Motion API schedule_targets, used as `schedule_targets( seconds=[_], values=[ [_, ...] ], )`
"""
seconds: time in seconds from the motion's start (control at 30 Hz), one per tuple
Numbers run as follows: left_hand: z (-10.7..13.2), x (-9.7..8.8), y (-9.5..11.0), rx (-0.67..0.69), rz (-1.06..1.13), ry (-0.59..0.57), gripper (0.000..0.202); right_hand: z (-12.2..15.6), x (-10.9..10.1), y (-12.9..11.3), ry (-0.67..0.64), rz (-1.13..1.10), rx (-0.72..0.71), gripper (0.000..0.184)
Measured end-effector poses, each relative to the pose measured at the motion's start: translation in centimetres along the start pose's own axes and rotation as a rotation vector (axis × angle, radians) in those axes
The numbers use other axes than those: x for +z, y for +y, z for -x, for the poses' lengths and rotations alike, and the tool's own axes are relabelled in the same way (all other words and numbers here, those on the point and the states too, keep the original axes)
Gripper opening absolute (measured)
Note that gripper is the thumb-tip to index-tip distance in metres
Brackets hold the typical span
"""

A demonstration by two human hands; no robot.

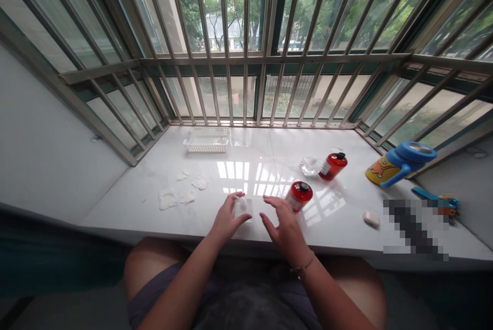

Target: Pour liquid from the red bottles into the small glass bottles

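My left hand (226, 221) has its fingers and thumb around a small clear plastic box (243, 207) that stands on the white sill near its front edge. Something whitish shows in the box, too small to make out. To the right of it, my right hand (284, 225) is held with thumb and fingers apart and nothing between them. Just behind that hand stands a red bottle with a black cap (301, 194), its lower part partly covered by the fingers.
A second red bottle (333, 167) stands beside crumpled clear plastic (311, 166). Crumpled white tissues (168, 199) lie at left, and a white basket (207, 141) is behind. At right are a blue-and-yellow mug (400, 163), a pale lump (371, 218) and a blue-handled tool (425, 194).
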State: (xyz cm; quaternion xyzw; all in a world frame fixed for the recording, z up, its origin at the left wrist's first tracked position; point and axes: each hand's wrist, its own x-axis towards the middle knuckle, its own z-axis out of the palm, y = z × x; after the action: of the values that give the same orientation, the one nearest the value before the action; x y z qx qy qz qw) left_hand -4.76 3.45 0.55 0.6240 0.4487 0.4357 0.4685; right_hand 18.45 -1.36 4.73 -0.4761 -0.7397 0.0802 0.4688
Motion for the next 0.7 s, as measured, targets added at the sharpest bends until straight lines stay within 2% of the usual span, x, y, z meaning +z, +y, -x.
schedule_targets(
  seconds=[0.1, 0.2, 0.33, 0.47, 0.7],
  values=[
    [0.1, 1.5, 0.5, 0.013, -0.006, -0.036, 0.068, -0.1, 2.1, -1.1, -0.102, -0.160, 0.194, 0.048],
    [0.3, 2.8, 1.0, 0.021, -0.042, -0.067, 0.061, -0.7, 3.0, -0.9, -0.166, -0.260, 0.317, 0.040],
    [0.5, 3.5, 1.0, 0.009, -0.027, -0.064, 0.063, -0.8, 3.1, -0.2, -0.115, -0.238, 0.362, 0.030],
    [0.5, 3.5, 0.5, 0.007, -0.013, -0.063, 0.068, -0.2, 3.4, -0.3, -0.032, -0.215, 0.394, 0.033],
    [0.5, 3.5, 0.4, 0.007, -0.047, -0.061, 0.068, 0.0, 3.3, -0.3, -0.027, -0.236, 0.479, 0.031]
  ],
)
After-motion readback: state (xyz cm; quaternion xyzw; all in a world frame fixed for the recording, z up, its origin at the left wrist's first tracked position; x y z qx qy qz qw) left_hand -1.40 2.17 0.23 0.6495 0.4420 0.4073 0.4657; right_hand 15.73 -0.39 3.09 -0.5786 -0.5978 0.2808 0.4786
